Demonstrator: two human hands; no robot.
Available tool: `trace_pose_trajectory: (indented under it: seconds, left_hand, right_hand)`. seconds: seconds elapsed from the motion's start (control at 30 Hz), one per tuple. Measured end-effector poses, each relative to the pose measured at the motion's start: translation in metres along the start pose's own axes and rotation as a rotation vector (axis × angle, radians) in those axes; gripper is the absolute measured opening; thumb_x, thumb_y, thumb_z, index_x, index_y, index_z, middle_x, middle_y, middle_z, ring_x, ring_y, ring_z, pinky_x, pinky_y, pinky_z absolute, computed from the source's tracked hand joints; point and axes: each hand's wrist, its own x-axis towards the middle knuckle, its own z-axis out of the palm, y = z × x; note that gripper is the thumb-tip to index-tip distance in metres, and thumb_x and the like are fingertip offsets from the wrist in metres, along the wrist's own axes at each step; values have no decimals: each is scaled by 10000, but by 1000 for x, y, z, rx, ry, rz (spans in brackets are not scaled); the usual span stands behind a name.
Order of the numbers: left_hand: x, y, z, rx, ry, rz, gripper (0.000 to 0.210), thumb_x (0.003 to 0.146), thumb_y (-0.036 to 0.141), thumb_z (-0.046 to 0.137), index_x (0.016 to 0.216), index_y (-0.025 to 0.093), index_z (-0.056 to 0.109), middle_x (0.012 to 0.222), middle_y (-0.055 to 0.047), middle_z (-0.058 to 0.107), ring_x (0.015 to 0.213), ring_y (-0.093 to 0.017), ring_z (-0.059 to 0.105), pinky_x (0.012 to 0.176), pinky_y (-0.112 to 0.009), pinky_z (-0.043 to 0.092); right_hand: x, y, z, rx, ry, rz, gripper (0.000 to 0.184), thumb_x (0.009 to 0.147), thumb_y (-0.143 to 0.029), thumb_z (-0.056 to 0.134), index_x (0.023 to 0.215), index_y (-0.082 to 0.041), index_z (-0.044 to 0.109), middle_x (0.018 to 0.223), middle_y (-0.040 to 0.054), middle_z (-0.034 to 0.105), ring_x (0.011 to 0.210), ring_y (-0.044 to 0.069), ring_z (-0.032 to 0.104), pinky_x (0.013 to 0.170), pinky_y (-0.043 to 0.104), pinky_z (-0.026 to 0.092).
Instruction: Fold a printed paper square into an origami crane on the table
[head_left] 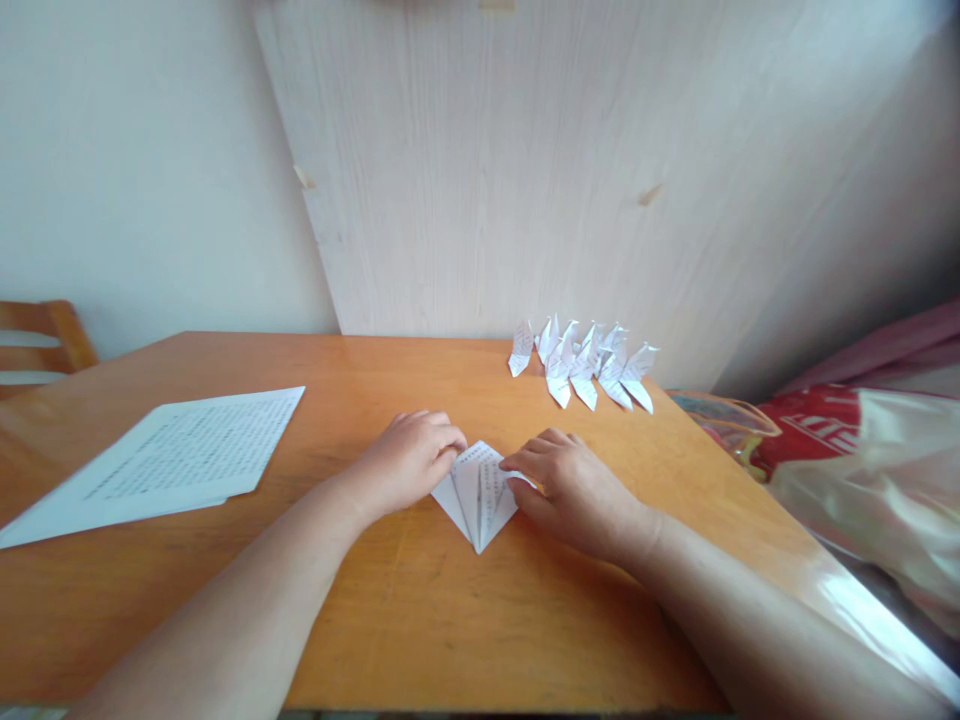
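Note:
A piece of folded paper [478, 505] with rows of print lies on the table in front of me, diamond-shaped, one point towards me and flaps meeting along its middle. My left hand [416, 455] is closed at its upper left edge, thumb and curled fingers on the paper; the fingertips are partly hidden. On the opposite side, my right hand [566, 490] has the right corner between thumb and fingers. Beyond the right hand stand several folded paper cranes [585, 375] in a cluster, with one paper crane [520, 348] a little to their left.
A stack of printed sheets [202, 455] lies on the left of the wooden table [360, 640]. A pale board [465, 180] leans against the wall behind. Right of the table edge are red and white bags [817, 430]; a wooden chair [64, 335] stands far left.

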Motion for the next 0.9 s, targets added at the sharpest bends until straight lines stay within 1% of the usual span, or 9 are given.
trace_pose_trajectory:
  seconds: [0.07, 0.2, 0.33, 0.43, 0.6, 0.8, 0.9]
  left_hand:
    - [0, 4, -2, -81, -17, 24, 202, 934, 196, 501, 955, 217, 701, 934, -33, 639, 894, -177, 585, 780, -292, 418]
    - [-3, 13, -5, -192, -134, 64, 190, 921, 200, 529, 963, 216, 713, 876, -20, 613, 821, -155, 586, 720, -261, 427]
    - [-4, 19, -7, -228, -221, 81, 162, 900, 201, 562, 944, 216, 717, 871, -15, 604, 795, -149, 582, 695, -251, 424]
    - [-3, 22, -10, -226, -262, 76, 152, 884, 196, 578, 945, 207, 717, 889, -21, 609, 806, -155, 584, 711, -253, 431]
    - [-3, 21, -10, -232, -275, 66, 175, 855, 184, 600, 987, 213, 712, 927, -26, 612, 844, -168, 587, 745, -260, 438]
    - [-6, 16, -3, -246, -238, 58, 183, 831, 172, 607, 981, 220, 701, 936, -23, 595, 851, -169, 582, 759, -266, 435]
    - [-6, 17, -4, -256, -253, 49, 180, 827, 194, 617, 989, 223, 690, 939, -23, 585, 859, -176, 577, 749, -269, 434]
  right_hand:
    - [0, 1, 1, 11, 17, -33, 217, 938, -243, 540, 1064, -221, 715, 882, 79, 667, 918, 230, 541, 815, 365, 375]
    - [0, -2, 1, 35, -3, -106, 190, 947, -244, 542, 1019, -226, 717, 896, 75, 656, 904, 219, 534, 800, 353, 381]
    - [-1, -4, 3, 55, -64, -149, 174, 955, -237, 534, 950, -213, 706, 897, 63, 654, 880, 198, 544, 799, 337, 387]
    - [0, -4, 6, 62, -107, -149, 186, 961, -233, 518, 914, -194, 694, 912, 62, 655, 877, 189, 558, 813, 332, 393]
    - [0, -2, 9, 69, -119, -139, 184, 959, -239, 517, 980, -201, 696, 948, 66, 655, 907, 198, 571, 834, 340, 395]
    - [-1, -2, 10, 75, -122, -127, 180, 954, -250, 527, 999, -212, 697, 961, 71, 652, 926, 208, 568, 843, 351, 394]
    - [-1, -3, 9, 71, -129, -119, 179, 955, -257, 527, 1001, -210, 694, 968, 70, 650, 930, 208, 566, 848, 354, 394]
